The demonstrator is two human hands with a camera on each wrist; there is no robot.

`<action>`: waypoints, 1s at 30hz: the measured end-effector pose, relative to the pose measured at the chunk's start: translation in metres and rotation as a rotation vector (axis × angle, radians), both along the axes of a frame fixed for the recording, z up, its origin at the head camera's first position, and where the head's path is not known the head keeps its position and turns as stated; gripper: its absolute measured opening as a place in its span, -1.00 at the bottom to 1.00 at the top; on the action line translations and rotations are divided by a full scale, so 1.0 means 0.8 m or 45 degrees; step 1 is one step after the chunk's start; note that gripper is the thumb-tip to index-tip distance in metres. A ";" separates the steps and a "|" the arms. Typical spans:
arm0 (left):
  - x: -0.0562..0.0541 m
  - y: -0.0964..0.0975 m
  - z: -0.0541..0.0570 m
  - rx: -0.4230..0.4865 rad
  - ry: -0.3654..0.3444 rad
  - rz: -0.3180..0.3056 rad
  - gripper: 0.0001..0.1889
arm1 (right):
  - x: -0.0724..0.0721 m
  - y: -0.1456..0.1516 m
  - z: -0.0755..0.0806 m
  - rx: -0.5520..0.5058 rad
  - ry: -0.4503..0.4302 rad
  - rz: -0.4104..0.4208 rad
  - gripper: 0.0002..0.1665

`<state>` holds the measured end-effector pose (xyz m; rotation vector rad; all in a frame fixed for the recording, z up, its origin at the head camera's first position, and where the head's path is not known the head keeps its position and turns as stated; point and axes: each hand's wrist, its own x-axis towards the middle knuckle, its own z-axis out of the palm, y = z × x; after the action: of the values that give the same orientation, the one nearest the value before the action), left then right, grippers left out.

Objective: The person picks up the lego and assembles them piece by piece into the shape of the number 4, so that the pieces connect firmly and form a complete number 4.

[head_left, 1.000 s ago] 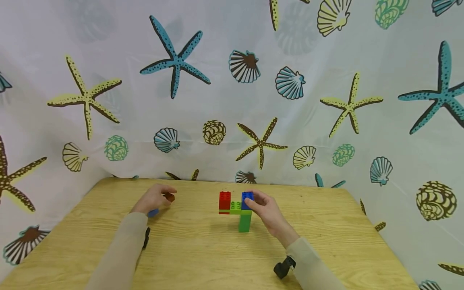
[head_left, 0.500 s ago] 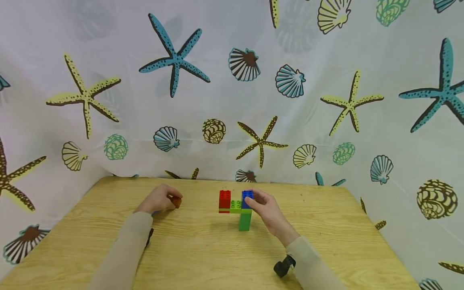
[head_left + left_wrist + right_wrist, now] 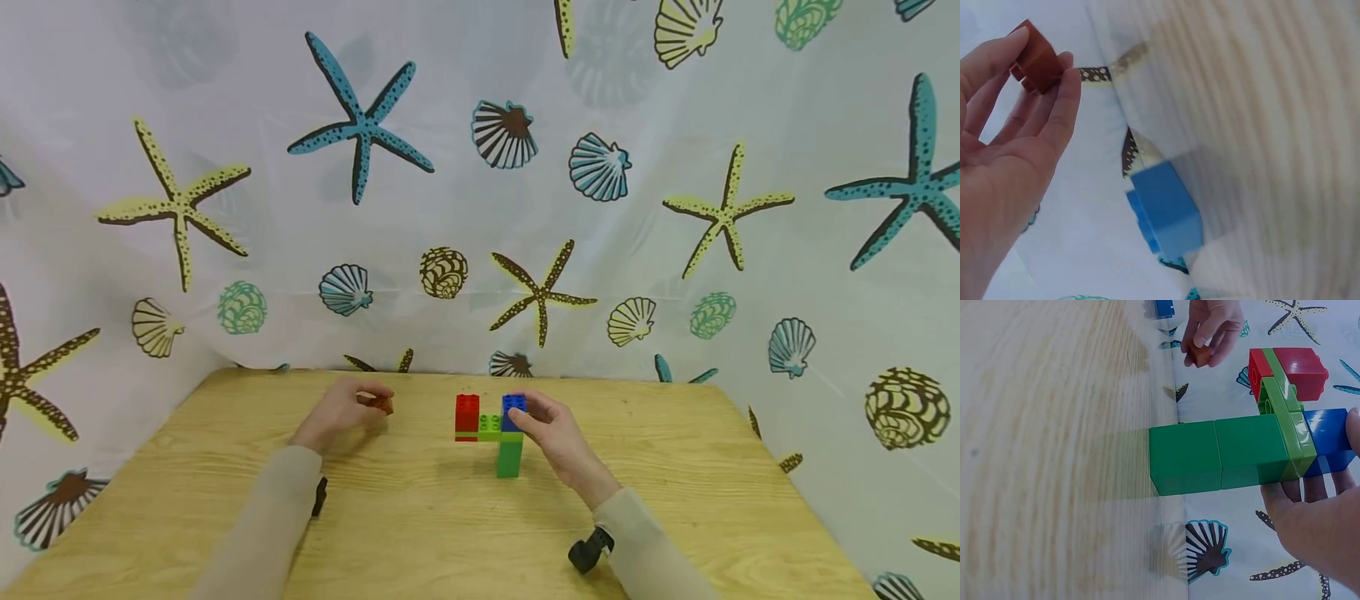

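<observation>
My left hand [image 3: 341, 408] pinches a reddish-brown toy brick [image 3: 1042, 61] between thumb and fingers, just over the table. On the table near it lies a light blue brick [image 3: 1169, 209], which the left arm hides in the head view. My right hand [image 3: 558, 442] grips the dark blue brick [image 3: 513, 402] at the top of a brick build. Below that brick are a lime green piece [image 3: 490, 427] and two stacked green bricks [image 3: 1219, 456], upright on the table. The lime piece juts left, with a red brick [image 3: 467, 412] on it and a thinner red piece [image 3: 1260, 369] beneath.
The wooden table [image 3: 420, 533] runs back to a white curtain [image 3: 420, 200] printed with starfish and shells, which also closes off both sides. A black wrist strap with a small device [image 3: 590, 550] sits on the right wrist.
My left hand has moved right and slightly away with the brown brick, toward the build, and the light blue brick has gone out of sight behind the arm. The right hand keeps its grip.
</observation>
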<state>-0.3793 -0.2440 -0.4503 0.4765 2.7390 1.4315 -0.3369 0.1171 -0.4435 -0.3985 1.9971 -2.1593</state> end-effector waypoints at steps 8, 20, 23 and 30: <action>0.002 0.025 0.006 0.128 0.077 0.068 -0.55 | 0.001 0.002 0.000 -0.022 -0.013 0.014 -0.38; 0.010 0.057 0.023 0.340 0.109 0.129 -0.56 | -0.001 0.004 0.002 -0.022 0.002 0.012 -0.37; 0.015 0.070 0.024 0.392 0.116 0.135 -0.57 | -0.001 0.002 0.001 -0.013 0.010 0.013 -0.36; 0.030 0.104 0.027 0.431 0.087 0.143 -0.59 | -0.003 0.002 -0.002 0.003 0.009 -0.002 -0.41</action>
<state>-0.3552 -0.1609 -0.4290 0.3885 2.6163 1.9562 -0.3392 0.1190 -0.4451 -0.4052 2.0043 -2.1589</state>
